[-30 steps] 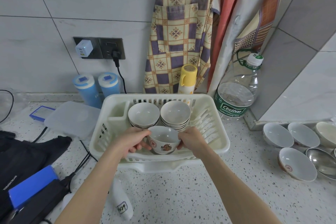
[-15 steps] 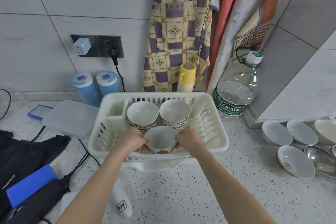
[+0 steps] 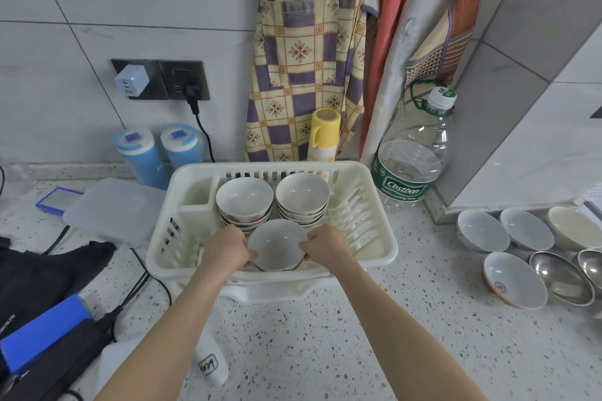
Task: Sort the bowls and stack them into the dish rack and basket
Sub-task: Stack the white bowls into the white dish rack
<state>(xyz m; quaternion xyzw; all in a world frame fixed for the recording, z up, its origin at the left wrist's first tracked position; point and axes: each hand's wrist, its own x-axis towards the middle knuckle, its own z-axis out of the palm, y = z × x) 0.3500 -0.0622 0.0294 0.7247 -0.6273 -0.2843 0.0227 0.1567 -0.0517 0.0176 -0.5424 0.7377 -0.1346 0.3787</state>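
Presently, item in hand: one white bowl (image 3: 277,246), decorated on its outside, held by both hands low at centre frame, the left hand (image 3: 226,251) and right hand (image 3: 325,246) each with a grip curled round opposite sides of the rim; the bowl sits inside the front part of the cream dish rack (image 3: 384,254), whether resting on the rack floor or just above it cannot be told. Risk, judged: the rack floor is ribbed, so a bowl released off level may tip or slide against the two bowl stacks just behind it, left stack (image 3: 244,202) and right stack (image 3: 302,195), chipping a rim or toppling the taller pile; a wet or smooth glaze could also let it slip. Surface: pale speckled stone, carrying at lower left a black bag (image 3: 42,273), a blue box (image 3: 42,332) and cables; at right, well apart from the rack, loose white bowls (image 3: 514,280) and steel bowls (image 3: 560,282) not yet sorted. Farther back: clear plastic lid (image 3: 110,208), two blue canisters (image 3: 140,156), yellow flask (image 3: 322,133), large water bottle (image 3: 413,159). Room: grey tiled wall, socket with charger (image 3: 132,80) at upper left, patterned aprons (image 3: 303,52) hanging at upper centre.
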